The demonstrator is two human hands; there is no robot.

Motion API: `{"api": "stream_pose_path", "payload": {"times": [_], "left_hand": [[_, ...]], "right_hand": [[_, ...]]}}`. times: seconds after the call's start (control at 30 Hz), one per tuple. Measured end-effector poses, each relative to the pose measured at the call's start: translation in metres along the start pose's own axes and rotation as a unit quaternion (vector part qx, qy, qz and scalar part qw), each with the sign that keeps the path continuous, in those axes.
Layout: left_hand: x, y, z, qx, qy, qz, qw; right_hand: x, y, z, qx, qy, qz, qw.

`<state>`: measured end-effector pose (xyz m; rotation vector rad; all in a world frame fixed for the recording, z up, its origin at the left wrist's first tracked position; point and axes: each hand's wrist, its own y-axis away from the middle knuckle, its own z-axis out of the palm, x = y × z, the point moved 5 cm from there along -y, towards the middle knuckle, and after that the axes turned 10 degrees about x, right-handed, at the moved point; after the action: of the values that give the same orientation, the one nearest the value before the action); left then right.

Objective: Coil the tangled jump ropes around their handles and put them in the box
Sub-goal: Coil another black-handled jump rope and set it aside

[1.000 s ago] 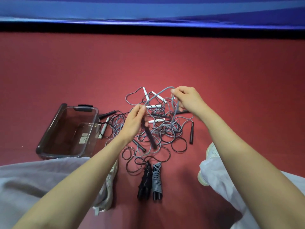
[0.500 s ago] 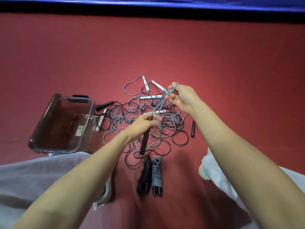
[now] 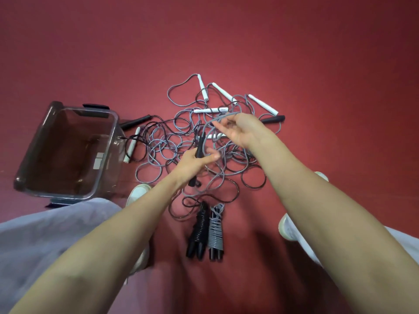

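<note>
A tangle of grey and black jump ropes (image 3: 172, 152) with white and black handles lies on the red floor in front of me. My left hand (image 3: 192, 163) grips a black handle (image 3: 200, 145) upright over the pile. Just above and to its right, my right hand (image 3: 240, 130) holds a loop of grey rope (image 3: 212, 122) that runs down to that handle; its fingers are blurred. Two coiled ropes, a black one (image 3: 198, 232) and a grey one (image 3: 216, 233), lie side by side near me. The clear plastic box (image 3: 110, 152) stands on the left with no rope in it.
My knees in grey trousers (image 3: 52, 241) and white shoes (image 3: 286, 226) flank the pile. Loose white handles (image 3: 263, 104) and a black handle (image 3: 273, 119) lie at the far edge of the tangle. Red floor stretches beyond.
My view has tilted down. The left hand has turned the black handle more upright, and the right hand has moved the grey rope loop down and closer to it.
</note>
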<state>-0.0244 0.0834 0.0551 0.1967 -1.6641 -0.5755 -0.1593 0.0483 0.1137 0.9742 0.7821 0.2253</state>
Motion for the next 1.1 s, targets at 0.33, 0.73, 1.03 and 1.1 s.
{"api": "stream_pose_path", "payload": {"times": [0.33, 0.73, 1.03, 1.1], "left_hand": [[-0.048, -0.045, -0.092, 0.305, 0.103, -0.112, 0.94], [-0.057, -0.049, -0.113, 0.312, -0.081, -0.06, 0.945], [-0.075, -0.041, -0.107, 0.301, -0.113, -0.106, 0.941], [-0.068, -0.03, -0.107, 0.346, -0.142, -0.104, 0.922]], "right_hand": [[0.041, -0.087, -0.073, 0.068, 0.654, -0.199, 0.727], [0.117, -0.109, -0.072, 0.027, 0.64, -0.203, 0.74], [0.146, -0.11, -0.09, 0.132, 0.568, -0.237, 0.777], [0.135, -0.095, -0.087, 0.16, 0.523, -0.297, 0.783]]}}
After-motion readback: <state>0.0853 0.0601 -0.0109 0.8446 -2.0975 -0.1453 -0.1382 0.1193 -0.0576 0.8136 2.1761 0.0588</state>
